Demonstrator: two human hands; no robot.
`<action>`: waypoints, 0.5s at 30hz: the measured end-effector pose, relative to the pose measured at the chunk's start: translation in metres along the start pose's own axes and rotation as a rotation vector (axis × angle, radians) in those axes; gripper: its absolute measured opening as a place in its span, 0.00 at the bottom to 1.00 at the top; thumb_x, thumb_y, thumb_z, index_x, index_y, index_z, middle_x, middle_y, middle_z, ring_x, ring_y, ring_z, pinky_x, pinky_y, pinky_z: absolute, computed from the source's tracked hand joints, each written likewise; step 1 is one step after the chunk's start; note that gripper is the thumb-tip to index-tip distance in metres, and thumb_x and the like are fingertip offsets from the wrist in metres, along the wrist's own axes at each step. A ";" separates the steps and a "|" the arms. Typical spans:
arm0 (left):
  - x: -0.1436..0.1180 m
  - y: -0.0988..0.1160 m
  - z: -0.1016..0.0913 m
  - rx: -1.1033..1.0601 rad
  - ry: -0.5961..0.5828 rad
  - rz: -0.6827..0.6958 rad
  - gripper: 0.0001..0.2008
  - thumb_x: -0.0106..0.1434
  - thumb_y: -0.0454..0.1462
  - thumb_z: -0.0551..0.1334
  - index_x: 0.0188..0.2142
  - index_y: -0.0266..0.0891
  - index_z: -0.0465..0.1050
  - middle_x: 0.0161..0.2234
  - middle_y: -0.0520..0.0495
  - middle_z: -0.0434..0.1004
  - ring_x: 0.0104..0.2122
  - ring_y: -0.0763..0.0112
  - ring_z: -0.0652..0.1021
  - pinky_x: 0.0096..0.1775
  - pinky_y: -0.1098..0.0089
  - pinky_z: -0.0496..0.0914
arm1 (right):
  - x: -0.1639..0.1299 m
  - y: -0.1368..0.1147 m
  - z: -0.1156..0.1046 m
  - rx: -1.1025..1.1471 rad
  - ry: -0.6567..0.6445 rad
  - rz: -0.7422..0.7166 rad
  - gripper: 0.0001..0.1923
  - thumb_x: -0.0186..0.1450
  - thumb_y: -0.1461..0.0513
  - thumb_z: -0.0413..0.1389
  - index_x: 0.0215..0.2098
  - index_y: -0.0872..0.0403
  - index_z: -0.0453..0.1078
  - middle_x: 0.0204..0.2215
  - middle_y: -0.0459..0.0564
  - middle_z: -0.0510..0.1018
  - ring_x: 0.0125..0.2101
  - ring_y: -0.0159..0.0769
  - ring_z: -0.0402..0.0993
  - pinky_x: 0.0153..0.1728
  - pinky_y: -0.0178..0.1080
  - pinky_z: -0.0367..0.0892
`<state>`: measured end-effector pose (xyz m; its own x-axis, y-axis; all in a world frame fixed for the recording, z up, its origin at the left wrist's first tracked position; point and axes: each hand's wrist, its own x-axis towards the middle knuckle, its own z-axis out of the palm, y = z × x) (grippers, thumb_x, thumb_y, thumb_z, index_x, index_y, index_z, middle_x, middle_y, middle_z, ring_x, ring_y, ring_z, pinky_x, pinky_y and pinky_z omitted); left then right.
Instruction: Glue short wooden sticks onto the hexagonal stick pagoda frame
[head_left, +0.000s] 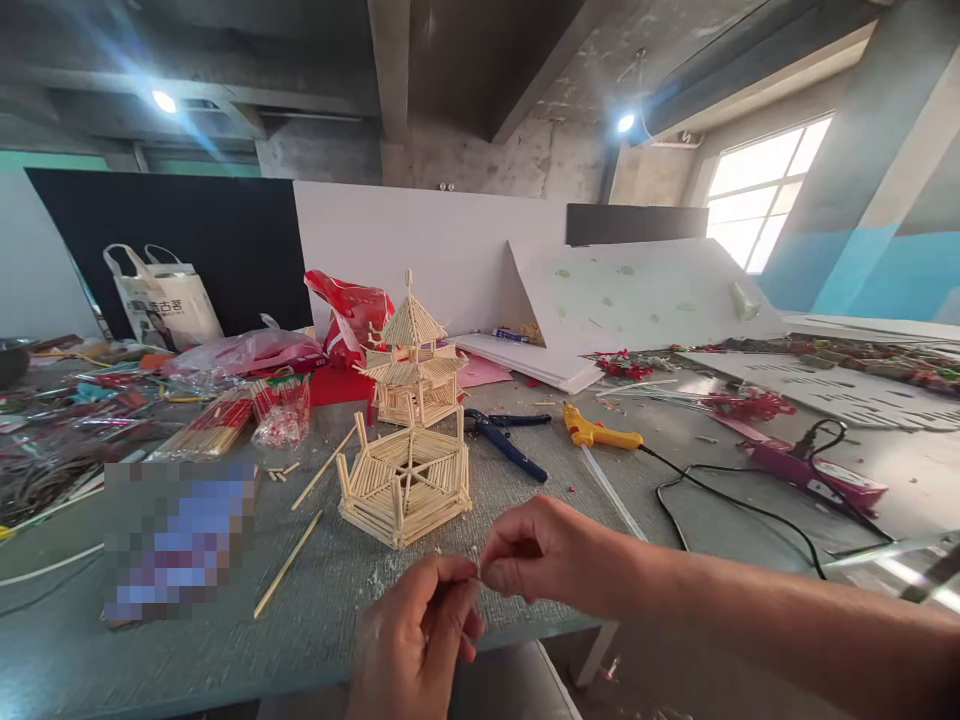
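One six-sided stick base (405, 490) sat on the table (292, 650), posts rising from its rim, just beyond the person's hands. The left hand (427, 625) and the right hand (536, 555) came together near the table's edge, fingers (448, 618) curled inward; whether they gripped anything could not be told. Loose sticks (289, 565) lay left of the base, and a roofed tower (409, 375) stood behind it. To the right were pliers (510, 449) and a yellow glue gun (607, 436).
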<state>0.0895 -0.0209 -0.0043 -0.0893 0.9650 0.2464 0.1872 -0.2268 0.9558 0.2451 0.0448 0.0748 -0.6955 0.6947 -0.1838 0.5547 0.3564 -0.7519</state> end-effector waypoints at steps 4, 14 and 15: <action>-0.002 -0.005 0.008 -0.029 0.003 -0.005 0.10 0.59 0.44 0.57 0.32 0.41 0.72 0.18 0.54 0.71 0.17 0.78 0.71 0.20 0.79 0.67 | 0.004 0.015 0.001 0.254 -0.143 0.107 0.09 0.55 0.59 0.56 0.28 0.58 0.70 0.17 0.41 0.66 0.17 0.22 0.59 0.16 0.27 0.54; 0.001 -0.007 -0.012 0.066 0.120 0.100 0.11 0.59 0.43 0.58 0.40 0.45 0.71 0.28 0.53 0.77 0.24 0.77 0.77 0.25 0.80 0.72 | 0.032 0.044 -0.020 0.512 0.099 0.353 0.07 0.50 0.61 0.58 0.22 0.57 0.65 0.13 0.39 0.63 0.13 0.20 0.54 0.11 0.26 0.45; 0.000 -0.007 -0.017 0.077 0.135 0.100 0.11 0.58 0.43 0.58 0.40 0.45 0.71 0.29 0.53 0.78 0.24 0.77 0.78 0.26 0.80 0.73 | 0.039 0.046 -0.024 0.525 0.094 0.372 0.08 0.50 0.62 0.58 0.22 0.57 0.64 0.14 0.39 0.62 0.13 0.20 0.53 0.11 0.26 0.44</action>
<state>0.0719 -0.0211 -0.0083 -0.1958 0.9108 0.3635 0.2754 -0.3047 0.9118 0.2547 0.1030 0.0488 -0.4436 0.7732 -0.4532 0.4373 -0.2546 -0.8625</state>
